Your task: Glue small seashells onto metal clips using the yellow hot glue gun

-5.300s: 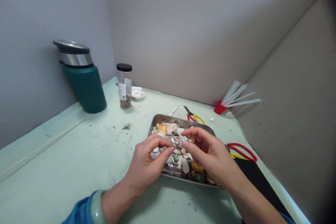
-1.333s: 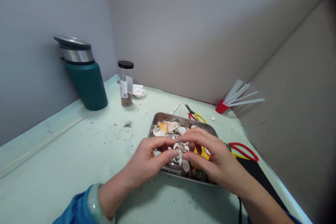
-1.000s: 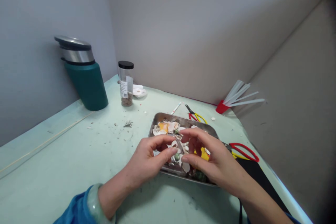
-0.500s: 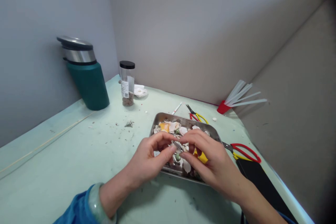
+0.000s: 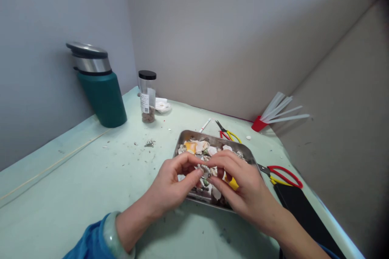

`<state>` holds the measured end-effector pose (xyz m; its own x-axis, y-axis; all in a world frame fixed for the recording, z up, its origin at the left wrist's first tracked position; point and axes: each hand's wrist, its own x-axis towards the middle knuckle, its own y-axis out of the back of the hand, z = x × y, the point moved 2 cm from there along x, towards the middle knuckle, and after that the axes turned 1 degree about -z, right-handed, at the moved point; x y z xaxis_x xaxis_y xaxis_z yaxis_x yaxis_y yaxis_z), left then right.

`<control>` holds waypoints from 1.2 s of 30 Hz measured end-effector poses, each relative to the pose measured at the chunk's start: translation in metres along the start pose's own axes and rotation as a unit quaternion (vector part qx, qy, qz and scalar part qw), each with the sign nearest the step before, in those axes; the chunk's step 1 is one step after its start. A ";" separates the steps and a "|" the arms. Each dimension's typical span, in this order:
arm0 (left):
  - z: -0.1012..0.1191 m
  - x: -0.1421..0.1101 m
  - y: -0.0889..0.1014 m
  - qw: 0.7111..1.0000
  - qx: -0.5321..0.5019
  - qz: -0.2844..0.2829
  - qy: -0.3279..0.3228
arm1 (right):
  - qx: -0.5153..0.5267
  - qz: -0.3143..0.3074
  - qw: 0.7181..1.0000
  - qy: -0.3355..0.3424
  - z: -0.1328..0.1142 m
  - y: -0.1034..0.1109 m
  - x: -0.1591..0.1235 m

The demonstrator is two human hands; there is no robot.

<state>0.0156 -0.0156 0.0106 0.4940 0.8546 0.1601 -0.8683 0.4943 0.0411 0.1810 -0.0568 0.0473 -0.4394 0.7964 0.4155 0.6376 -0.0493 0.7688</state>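
Observation:
Over a metal tray (image 5: 251,154) full of seashells, my two hands meet at the fingertips around a small grey-white piece (image 5: 205,170), which looks like a shell. My left hand (image 5: 178,176) pinches its left side between thumb and fingers. From the right, the thumb and fingers of my right hand (image 5: 240,182) close on or right beside the same piece; the exact contact is partly hidden. Below lie white shells (image 5: 216,192), an orange-yellow piece (image 5: 190,147) and a bright yellow piece (image 5: 233,183), half covered by my right hand.
Scissors with red and yellow handles (image 5: 284,176) lie right of the tray, near a black flat object (image 5: 306,214). Smaller scissors (image 5: 227,132) rest behind it. A red cup with white sticks (image 5: 259,123), a clear jar (image 5: 148,97) and a teal bottle (image 5: 103,97) stand farther back.
The small piece between my fingertips has turned slightly, showing a rougher, paler face. My right fingers have shifted a little; both hands stay over the tray.

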 end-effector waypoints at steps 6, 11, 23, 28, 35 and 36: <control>0.001 0.000 -0.001 1.000 -0.015 0.004 0.001 | 0.010 0.005 1.000 -0.019 0.001 -0.001 0.001; 0.000 -0.001 -0.002 1.000 -0.007 0.009 -0.010 | 0.023 0.023 0.999 -0.022 -0.002 -0.002 0.002; 0.003 -0.001 -0.001 0.999 0.021 0.010 -0.045 | 0.045 0.041 0.997 -0.051 -0.004 -0.005 0.003; 0.004 -0.001 -0.001 0.998 0.011 0.013 -0.057 | 0.039 0.035 0.997 -0.053 -0.004 -0.005 0.001; 0.003 -0.003 0.000 0.997 -0.015 -0.013 -0.073 | 0.019 0.037 0.999 -0.035 -0.002 -0.005 0.000; 0.002 -0.002 0.001 0.997 -0.019 -0.015 -0.075 | 0.016 0.040 0.999 -0.029 -0.002 -0.005 0.000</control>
<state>0.0136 -0.0177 0.0127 0.5049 0.8074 0.3053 -0.8497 0.5272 0.0111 0.1771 -0.0575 0.0444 -0.3490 0.8247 0.4450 0.6898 -0.0953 0.7177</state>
